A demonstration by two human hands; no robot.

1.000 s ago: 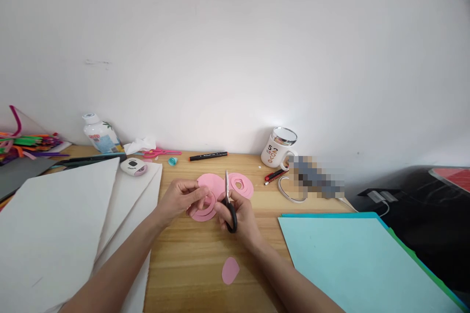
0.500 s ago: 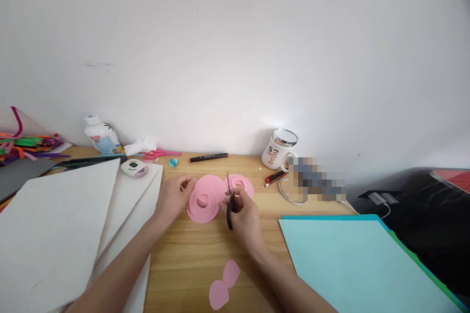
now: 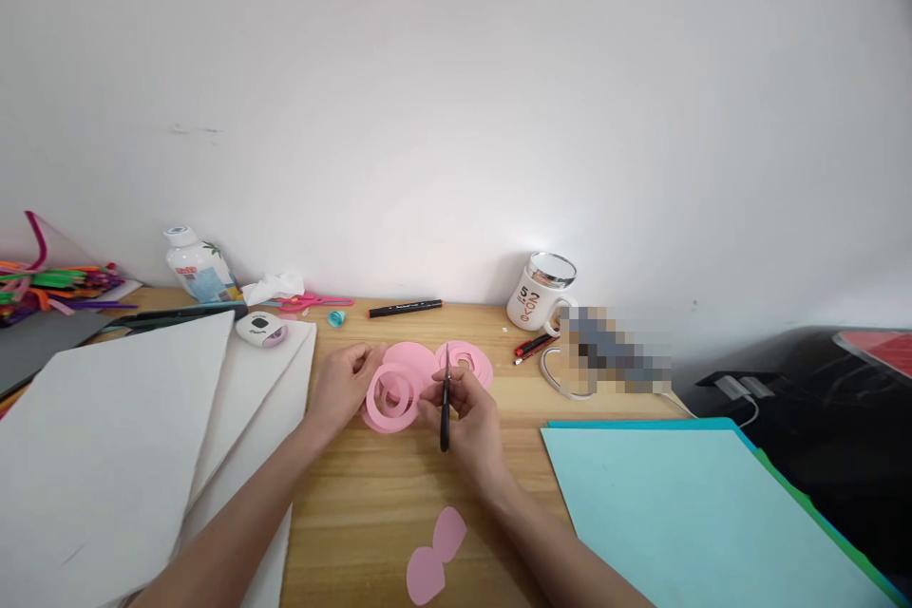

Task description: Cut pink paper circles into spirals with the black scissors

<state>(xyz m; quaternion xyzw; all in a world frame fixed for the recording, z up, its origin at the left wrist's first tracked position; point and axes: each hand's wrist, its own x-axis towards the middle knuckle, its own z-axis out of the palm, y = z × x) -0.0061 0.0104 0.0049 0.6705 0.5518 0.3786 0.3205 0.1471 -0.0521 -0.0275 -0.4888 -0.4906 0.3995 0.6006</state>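
My right hand (image 3: pixel 471 413) is closed around a pair of black-handled scissors (image 3: pixel 446 408), whose blades point away toward the wall. Its thumb and fingertips also reach the right side of a pink paper ring (image 3: pixel 380 412). At the ring's upper left, my left hand (image 3: pixel 348 382) has its fingers bent and pinched on the edge, though the fingertips are partly hidden. Below the ring lie larger pink paper discs (image 3: pixel 411 356). A second set of pink paper rings (image 3: pixel 481 363) lies behind the scissors. Two joined pink paper petals (image 3: pixel 426 575) rest nearer to me.
White boards (image 3: pixel 121 437) are stacked at left, with a white device (image 3: pixel 260 330) on them. Turquoise sheets (image 3: pixel 698 503) lie at right. Along the wall are a bottle (image 3: pixel 201 266), pink scissors (image 3: pixel 306 302), a black marker (image 3: pixel 405 308) and a white mug (image 3: pixel 540 294).
One pink ring has lifted and shifted off the layers under it. My left hand has moved slightly right toward it. The scissors have turned to stand straighter in my right hand.
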